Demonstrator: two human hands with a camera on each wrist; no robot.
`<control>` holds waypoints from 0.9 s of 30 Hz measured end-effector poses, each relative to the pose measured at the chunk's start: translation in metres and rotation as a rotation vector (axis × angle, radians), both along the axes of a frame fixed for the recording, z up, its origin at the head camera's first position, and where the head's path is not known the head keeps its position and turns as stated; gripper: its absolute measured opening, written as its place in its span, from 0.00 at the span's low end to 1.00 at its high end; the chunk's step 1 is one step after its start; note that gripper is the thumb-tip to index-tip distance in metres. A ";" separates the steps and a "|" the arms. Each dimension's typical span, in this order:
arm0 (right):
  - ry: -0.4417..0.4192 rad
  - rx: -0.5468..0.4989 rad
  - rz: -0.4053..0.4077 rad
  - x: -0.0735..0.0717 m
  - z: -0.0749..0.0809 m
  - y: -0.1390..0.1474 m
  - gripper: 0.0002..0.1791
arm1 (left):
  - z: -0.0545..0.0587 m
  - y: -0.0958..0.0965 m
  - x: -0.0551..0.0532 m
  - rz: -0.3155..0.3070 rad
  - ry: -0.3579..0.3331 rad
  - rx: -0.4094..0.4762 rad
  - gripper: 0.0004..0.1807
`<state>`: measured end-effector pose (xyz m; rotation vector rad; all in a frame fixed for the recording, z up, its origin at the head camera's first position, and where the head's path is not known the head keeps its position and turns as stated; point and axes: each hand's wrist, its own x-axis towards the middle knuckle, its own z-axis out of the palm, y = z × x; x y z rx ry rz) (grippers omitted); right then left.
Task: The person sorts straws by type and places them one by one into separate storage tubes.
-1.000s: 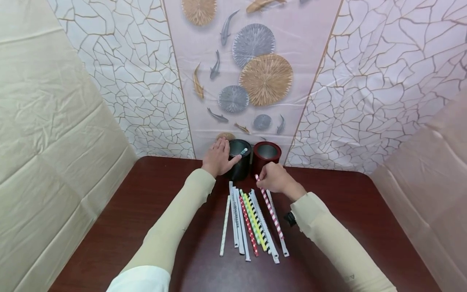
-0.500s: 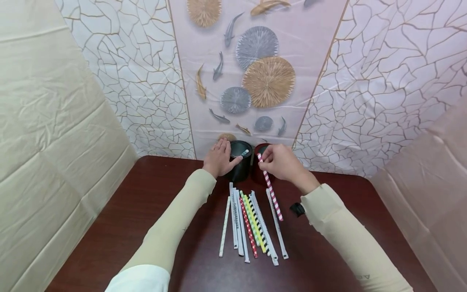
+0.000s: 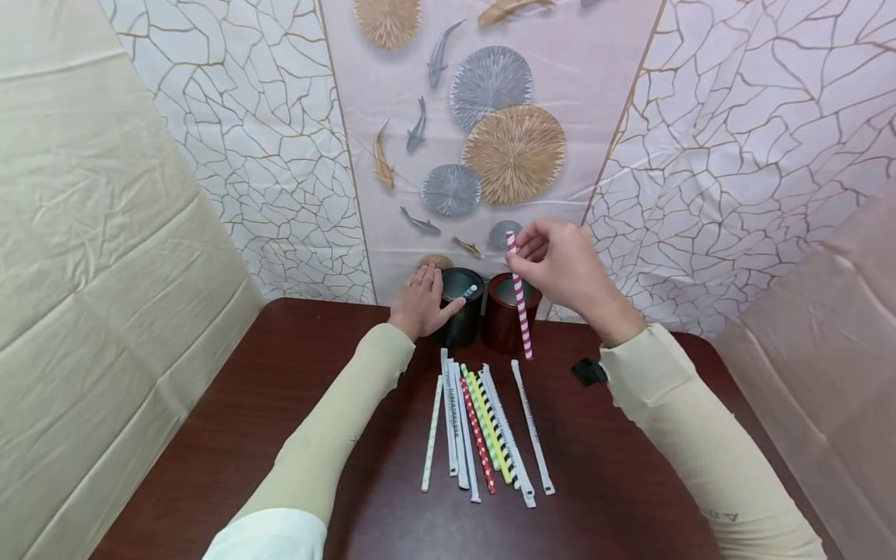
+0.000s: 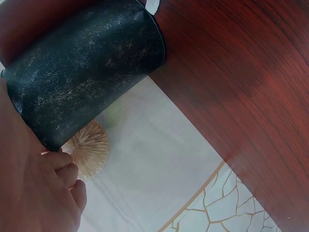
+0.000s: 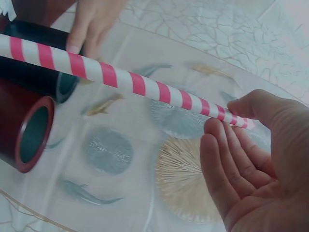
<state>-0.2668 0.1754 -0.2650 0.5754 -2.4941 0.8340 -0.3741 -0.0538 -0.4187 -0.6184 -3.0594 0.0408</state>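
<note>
My right hand (image 3: 560,260) pinches a pink-and-white striped paper straw (image 3: 520,299) near its upper end. In the head view the straw hangs almost upright in front of the red-brown cup (image 3: 498,323). In the right wrist view, thumb and fingertips meet on the striped straw (image 5: 137,84). My left hand (image 3: 418,303) rests against the dark green-black cup (image 3: 458,323), its thumb at the rim. One straw end (image 3: 470,292) shows at that cup's mouth. The left wrist view shows the dark cup's side (image 4: 91,67) and the left fingers partly hidden at its rim.
Several straws lie in a row on the table, including a yellow straw (image 3: 490,428), a red dotted straw (image 3: 477,435) and paper-wrapped straws. One wrapped straw (image 3: 533,428) lies apart on the right. A patterned cloth wall (image 3: 514,155) stands behind the cups.
My right hand has lifted the pink-striped straw off the table, up and slightly right, to in front of the red-brown cup. The left hand has stayed at the dark cup.
</note>
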 end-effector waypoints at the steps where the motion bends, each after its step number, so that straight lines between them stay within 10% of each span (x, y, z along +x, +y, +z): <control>1: 0.018 -0.007 0.000 0.000 0.003 0.000 0.06 | 0.000 0.000 0.000 -0.001 -0.001 0.000 0.51; 15: 0.254 -0.214 0.040 -0.005 0.026 -0.008 0.07 | -0.002 -0.001 0.000 -0.004 0.011 -0.010 0.51; 27: 0.338 -0.404 0.091 -0.026 0.011 -0.019 0.08 | 0.001 0.000 0.001 -0.003 0.011 0.005 0.50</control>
